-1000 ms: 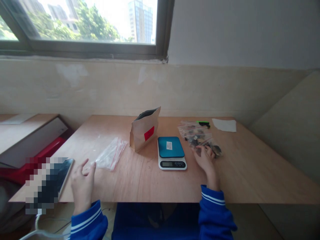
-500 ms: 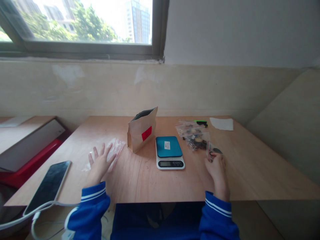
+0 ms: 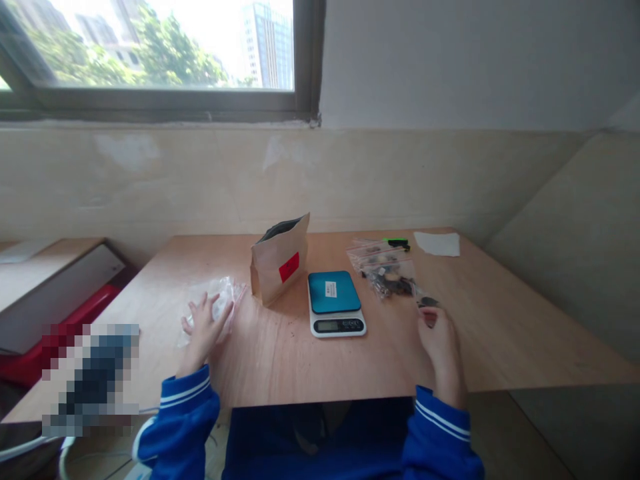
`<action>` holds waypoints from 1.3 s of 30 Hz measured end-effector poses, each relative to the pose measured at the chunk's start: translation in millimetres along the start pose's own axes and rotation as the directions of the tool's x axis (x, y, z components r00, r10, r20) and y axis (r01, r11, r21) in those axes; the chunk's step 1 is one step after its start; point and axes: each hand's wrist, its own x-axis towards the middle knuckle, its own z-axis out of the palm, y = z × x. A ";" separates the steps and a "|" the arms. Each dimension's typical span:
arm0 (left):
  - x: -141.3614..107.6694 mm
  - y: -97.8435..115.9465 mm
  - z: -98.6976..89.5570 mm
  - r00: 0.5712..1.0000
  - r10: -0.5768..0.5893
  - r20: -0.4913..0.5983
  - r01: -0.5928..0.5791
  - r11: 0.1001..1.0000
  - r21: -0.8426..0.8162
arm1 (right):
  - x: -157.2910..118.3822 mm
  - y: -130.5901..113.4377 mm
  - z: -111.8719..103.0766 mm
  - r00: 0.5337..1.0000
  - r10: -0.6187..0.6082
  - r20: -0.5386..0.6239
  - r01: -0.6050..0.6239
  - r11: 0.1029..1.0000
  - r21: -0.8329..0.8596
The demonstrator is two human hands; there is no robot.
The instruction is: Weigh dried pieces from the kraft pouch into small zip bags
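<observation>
My left hand [image 3: 206, 327] rests with spread fingers on clear plastic bags [image 3: 227, 293] at the left of the table. At the right, my right hand [image 3: 439, 333] is closed on a small clear bag [image 3: 427, 303] with something dark in it. Several zip bags with dark and pale pieces [image 3: 393, 279] lie just beyond it. Between my hands stands a kitchen scale [image 3: 335, 293] with a blue top, nothing on it. An open brown paper bag [image 3: 280, 267] with a red label stands upright to the scale's left.
A white paper [image 3: 437, 244] and a black and green item [image 3: 399, 244] lie at the back right. A blurred-out dark object [image 3: 97, 377] and white cables [image 3: 30, 448] are at the near left. A box [image 3: 60, 287] stands beyond the table's left edge.
My left hand's fingers have drawn in a little over the plastic bags. My right hand has moved slightly right with the small bag. The view has shifted slightly.
</observation>
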 end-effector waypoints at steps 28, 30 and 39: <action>-97.2 121.2 -11.3 0.863 0.212 0.458 0.301 0.513 -0.804 | -104.1 -166.8 11.6 0.507 -0.663 0.551 0.044 0.658 0.752; -95.3 115.7 -9.6 0.840 0.219 0.496 0.299 0.575 -0.762 | -103.1 -165.5 12.9 0.498 -0.648 0.577 0.030 0.677 0.735; -96.9 99.3 -8.0 0.859 0.195 0.474 0.198 0.727 -0.658 | -103.0 -161.0 16.1 0.392 -0.634 0.666 0.024 0.731 0.682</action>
